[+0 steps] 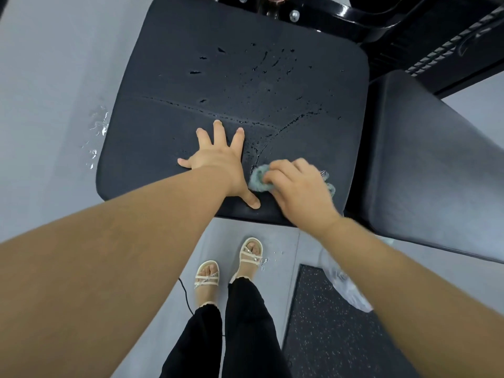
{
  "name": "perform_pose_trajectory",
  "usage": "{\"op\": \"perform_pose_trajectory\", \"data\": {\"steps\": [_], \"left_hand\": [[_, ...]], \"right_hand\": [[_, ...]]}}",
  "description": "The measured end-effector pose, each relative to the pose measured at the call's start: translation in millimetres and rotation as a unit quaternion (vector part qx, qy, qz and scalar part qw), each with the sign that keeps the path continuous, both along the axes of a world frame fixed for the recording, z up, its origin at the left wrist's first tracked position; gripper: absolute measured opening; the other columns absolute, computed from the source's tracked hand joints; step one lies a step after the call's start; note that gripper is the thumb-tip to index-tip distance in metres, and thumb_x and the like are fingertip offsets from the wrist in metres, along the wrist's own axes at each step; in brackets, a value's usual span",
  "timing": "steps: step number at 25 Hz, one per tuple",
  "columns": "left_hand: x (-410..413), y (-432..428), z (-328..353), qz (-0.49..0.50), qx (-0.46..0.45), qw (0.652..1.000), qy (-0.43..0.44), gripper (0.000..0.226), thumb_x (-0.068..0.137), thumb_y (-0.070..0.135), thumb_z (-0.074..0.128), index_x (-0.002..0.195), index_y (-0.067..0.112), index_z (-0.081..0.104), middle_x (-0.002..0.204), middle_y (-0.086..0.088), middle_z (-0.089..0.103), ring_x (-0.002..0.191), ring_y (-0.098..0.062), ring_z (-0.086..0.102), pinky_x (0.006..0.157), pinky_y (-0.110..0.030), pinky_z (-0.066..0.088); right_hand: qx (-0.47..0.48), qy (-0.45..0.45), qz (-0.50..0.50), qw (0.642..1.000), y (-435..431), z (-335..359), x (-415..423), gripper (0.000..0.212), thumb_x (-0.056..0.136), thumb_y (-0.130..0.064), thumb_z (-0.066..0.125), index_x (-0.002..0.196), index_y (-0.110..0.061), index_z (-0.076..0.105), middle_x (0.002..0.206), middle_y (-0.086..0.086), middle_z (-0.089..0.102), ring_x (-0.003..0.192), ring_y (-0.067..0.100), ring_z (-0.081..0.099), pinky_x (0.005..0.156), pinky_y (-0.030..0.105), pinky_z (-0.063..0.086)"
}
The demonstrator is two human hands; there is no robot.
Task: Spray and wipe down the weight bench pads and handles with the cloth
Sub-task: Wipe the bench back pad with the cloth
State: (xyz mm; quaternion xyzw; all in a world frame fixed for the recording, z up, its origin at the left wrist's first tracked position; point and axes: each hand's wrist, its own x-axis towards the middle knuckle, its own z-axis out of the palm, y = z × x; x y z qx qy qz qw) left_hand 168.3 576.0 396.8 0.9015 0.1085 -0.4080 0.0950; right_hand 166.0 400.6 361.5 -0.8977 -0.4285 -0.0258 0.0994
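The seat pad (191,64) is dark, matte and finely grained, squarish with rounded corners. Faint seams cross it, and beads and streaks of liquid shine across its middle and far part. A second pad (436,173) of the same dull black covering lies just to its right, longer and dry-looking. That makes two pads in view. The left hand (221,162) lies flat on the near part of the seat pad, its fingers straight and spread wide, the thumb pointing back toward the near edge. The right hand (300,192) has its fingers curled round the one cloth (259,178), a fuzzy grey-green bunch pressed onto the pad's near right part, just beside the left thumb. Glossy black metal frame (327,12) with round bolts runs along the top. Below, the smooth grey floor (54,105) carries wet splashes, one speckled black rubber mat (327,323), a thin black cable (185,293) and two cream strappy sandals (207,274).
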Motion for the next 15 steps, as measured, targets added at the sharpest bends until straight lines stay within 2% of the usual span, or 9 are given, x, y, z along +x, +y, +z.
{"op": "perform_pose_trajectory", "data": {"steps": [2,3,5,6,8,10,12,14,15], "left_hand": [[0,0,1,-0.006,0.004,1.000,0.004,0.147,0.042,0.069,0.079,0.146,0.033,-0.019,0.153,-0.004,-0.021,0.141,-0.036,-0.012,0.100,-0.067,0.030],[1,0,0,-0.008,0.006,1.000,0.005,0.147,0.043,0.070,0.079,0.146,0.032,-0.019,0.153,-0.004,-0.020,0.141,-0.037,-0.012,0.100,-0.067,0.030],[2,0,1,-0.008,0.006,1.000,0.003,0.147,0.044,0.070,0.079,0.146,0.031,-0.020,0.154,-0.005,-0.020,0.141,-0.038,-0.012,0.100,-0.067,0.030],[2,0,1,-0.008,0.006,1.000,0.004,0.147,0.044,0.070,0.079,0.146,0.031,-0.020,0.154,-0.005,-0.020,0.141,-0.038,-0.013,0.101,-0.067,0.030],[1,0,1,-0.006,0.008,1.000,0.006,0.147,0.043,0.071,0.078,0.146,0.032,-0.020,0.154,-0.004,-0.020,0.142,-0.037,-0.013,0.101,-0.066,0.030],[0,1,-1,-0.003,0.011,1.000,0.002,0.147,0.043,0.071,0.078,0.146,0.032,-0.020,0.154,-0.003,-0.021,0.142,-0.037,-0.013,0.101,-0.065,0.031],[-1,1,0,-0.003,0.008,1.000,0.000,0.147,0.043,0.070,0.078,0.146,0.032,-0.019,0.154,-0.003,-0.021,0.142,-0.036,-0.013,0.101,-0.065,0.031],[-2,0,0,-0.008,0.011,1.000,0.001,0.146,0.044,0.071,0.077,0.146,0.032,-0.020,0.154,-0.003,-0.022,0.142,-0.036,-0.013,0.101,-0.064,0.032],[-1,1,0,-0.008,0.013,1.000,0.002,0.146,0.044,0.072,0.077,0.146,0.032,-0.020,0.154,-0.004,-0.022,0.142,-0.037,-0.013,0.101,-0.064,0.031]], "right_hand": [[-0.034,-0.031,0.060,0.997,-24,9,34,0.011,0.085,-0.016,0.053,0.094,-0.021,0.055,0.099,0.005,0.065,0.069,0.029,0.051,0.056,0.035,0.044],[-0.048,-0.050,0.025,0.997,-31,14,57,0.013,0.085,-0.017,0.050,0.096,-0.021,0.054,0.101,0.009,0.064,0.071,0.032,0.052,0.059,0.038,0.045],[-0.052,-0.042,-0.165,0.984,-31,18,99,0.021,0.087,-0.017,0.047,0.105,-0.016,0.057,0.111,0.014,0.059,0.086,0.039,0.052,0.070,0.044,0.045],[-0.043,-0.018,-0.284,0.958,-21,16,109,0.025,0.089,-0.019,0.047,0.111,-0.014,0.057,0.117,0.014,0.055,0.095,0.039,0.049,0.077,0.044,0.041],[-0.053,0.006,-0.383,0.922,14,14,92,0.025,0.089,-0.020,0.051,0.112,-0.013,0.058,0.119,0.013,0.053,0.100,0.038,0.048,0.076,0.042,0.038],[-0.026,-0.010,-0.265,0.964,38,6,47,0.016,0.081,-0.017,0.058,0.096,-0.013,0.062,0.100,0.014,0.058,0.081,0.035,0.053,0.063,0.038,0.041],[-0.010,0.001,-0.041,0.999,22,-4,9,0.011,0.079,-0.016,0.060,0.090,-0.016,0.062,0.094,0.009,0.062,0.072,0.030,0.052,0.057,0.035,0.042],[-0.012,0.012,0.093,0.996,-11,3,26,0.011,0.084,-0.018,0.057,0.095,-0.022,0.058,0.098,0.005,0.064,0.074,0.028,0.051,0.059,0.035,0.042],[-0.026,-0.015,0.099,0.995,-23,8,50,0.012,0.086,-0.019,0.055,0.097,-0.024,0.055,0.099,0.006,0.064,0.074,0.029,0.052,0.060,0.036,0.042]]}}
